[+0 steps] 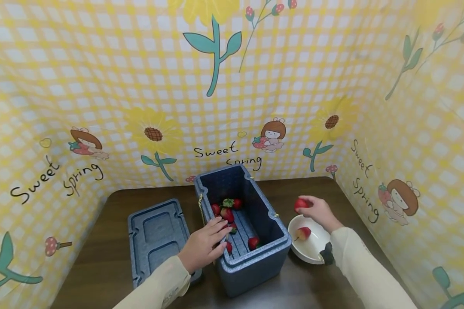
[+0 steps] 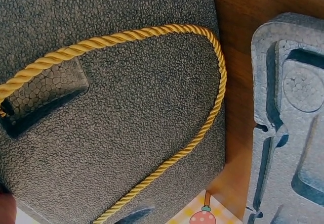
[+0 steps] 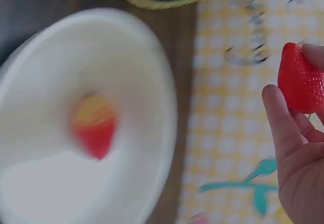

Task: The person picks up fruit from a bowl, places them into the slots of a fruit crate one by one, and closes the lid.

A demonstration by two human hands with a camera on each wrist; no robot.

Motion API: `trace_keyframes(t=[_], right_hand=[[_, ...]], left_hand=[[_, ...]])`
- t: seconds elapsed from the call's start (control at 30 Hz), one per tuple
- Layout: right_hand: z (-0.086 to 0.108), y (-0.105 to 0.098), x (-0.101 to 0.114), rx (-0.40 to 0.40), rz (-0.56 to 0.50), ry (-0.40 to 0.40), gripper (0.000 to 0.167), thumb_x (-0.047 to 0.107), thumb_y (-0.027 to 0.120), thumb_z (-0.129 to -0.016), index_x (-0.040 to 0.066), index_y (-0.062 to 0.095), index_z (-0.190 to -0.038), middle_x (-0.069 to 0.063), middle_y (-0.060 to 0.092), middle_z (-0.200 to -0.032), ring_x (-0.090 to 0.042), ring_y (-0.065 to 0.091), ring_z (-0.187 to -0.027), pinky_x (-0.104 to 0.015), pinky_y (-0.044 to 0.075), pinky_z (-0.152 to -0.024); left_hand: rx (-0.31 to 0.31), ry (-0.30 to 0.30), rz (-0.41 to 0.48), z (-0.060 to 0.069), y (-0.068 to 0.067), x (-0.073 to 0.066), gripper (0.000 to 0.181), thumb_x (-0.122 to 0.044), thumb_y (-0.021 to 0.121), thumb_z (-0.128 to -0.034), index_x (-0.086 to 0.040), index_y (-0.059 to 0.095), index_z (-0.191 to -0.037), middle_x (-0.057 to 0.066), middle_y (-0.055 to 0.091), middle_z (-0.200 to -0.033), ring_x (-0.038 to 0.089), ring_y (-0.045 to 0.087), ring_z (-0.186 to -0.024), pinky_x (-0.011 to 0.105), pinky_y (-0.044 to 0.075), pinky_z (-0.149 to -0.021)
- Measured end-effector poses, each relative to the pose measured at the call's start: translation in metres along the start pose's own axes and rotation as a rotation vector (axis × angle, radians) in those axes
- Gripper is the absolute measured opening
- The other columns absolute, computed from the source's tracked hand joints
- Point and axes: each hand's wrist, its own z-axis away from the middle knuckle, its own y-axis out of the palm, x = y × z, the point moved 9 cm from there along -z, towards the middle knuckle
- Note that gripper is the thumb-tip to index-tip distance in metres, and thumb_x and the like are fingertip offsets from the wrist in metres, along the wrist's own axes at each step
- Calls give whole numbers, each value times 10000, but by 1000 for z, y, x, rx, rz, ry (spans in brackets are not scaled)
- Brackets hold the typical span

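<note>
My right hand (image 1: 319, 210) pinches a red strawberry (image 1: 301, 205) between thumb and fingers, over the far side of a white bowl (image 1: 313, 251). In the right wrist view the strawberry (image 3: 301, 80) shows clear of the bowl rim. A red-and-yellow fruit (image 1: 303, 233) lies in the bowl, blurred in the wrist view. My left hand (image 1: 204, 242) rests on the left rim of a grey-blue foam box (image 1: 251, 277), its fingers reaching over the edge. Inside the box lie several strawberries (image 1: 227, 214), mostly along the left side, with one (image 1: 254, 243) near the front right.
The box's foam lid (image 1: 158, 234) lies on the brown table (image 1: 96, 249) to the left. A yellow rope handle (image 2: 167, 166) hangs along the box's side. A dark piece (image 1: 327, 254) sits at the bowl's front right rim. Yellow checked cloth (image 1: 224, 116) walls surround the table.
</note>
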Motion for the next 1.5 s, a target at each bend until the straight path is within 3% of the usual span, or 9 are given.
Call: trace_keyframes(t=[0.13,0.27,0.4,0.57,0.7,0.83,1.03,1.5], right_hand=[[-5,-3,32,24,-82,-55,487,87,707,-847,-88,542,-1271,-311,600,-1158,-334,632,-929,-352,557,-759],[-10,0,50,68,-156,-88,487,47,694,-851,-105,522,-1281,-324,592,-1162,-278,656,-896,-308,562,-737],[-19,9,61,110,-258,-60,503,19,675,-864,-114,489,-1312,-333,563,-1201,-221,655,-900,-300,558,-760],[-32,27,81,173,-395,-19,539,-26,651,-864,-118,443,-1353,-334,509,-1269,-206,646,-926,-373,528,-848],[-39,39,95,213,-354,-25,533,-22,654,-856,-107,461,-1345,-316,515,-1260,-245,635,-932,-391,528,-854],[-45,46,104,225,-303,-31,518,-12,660,-851,-96,483,-1331,-297,529,-1236,-270,615,-936,-336,548,-811],[-51,50,120,264,-289,-47,508,-11,637,-868,-92,471,-1341,-296,513,-1258,-281,603,-957,-327,543,-822],[-60,65,143,343,-298,-29,513,6,636,-883,-64,470,-1363,-273,518,-1278,-287,606,-1001,-357,525,-866]], left_hand=[[2,0,-4,2,0,1,396,-221,604,-892,-73,643,-1257,92,591,-1312,275,492,-1273,420,446,-972],[13,-5,1,2,2,1,393,-232,593,-906,-86,637,-1268,86,587,-1318,274,484,-1280,421,445,-971],[5,7,-7,2,0,0,390,-229,601,-903,-82,642,-1261,92,594,-1307,274,487,-1277,418,451,-965],[11,14,-11,5,0,0,387,-237,596,-912,-67,642,-1256,101,594,-1306,286,492,-1270,420,457,-958],[25,2,2,7,2,0,392,-252,583,-923,-68,636,-1265,100,583,-1320,285,482,-1280,425,451,-962],[-2,25,-16,6,0,-2,379,-263,561,-940,-71,644,-1256,99,592,-1309,272,483,-1282,411,451,-966],[-36,57,-29,4,-4,-2,378,-285,539,-954,-66,654,-1241,107,602,-1292,272,495,-1271,406,453,-963],[-25,68,-31,4,-5,-3,384,-221,624,-892,-58,653,-1239,107,609,-1283,269,502,-1265,400,458,-961]])
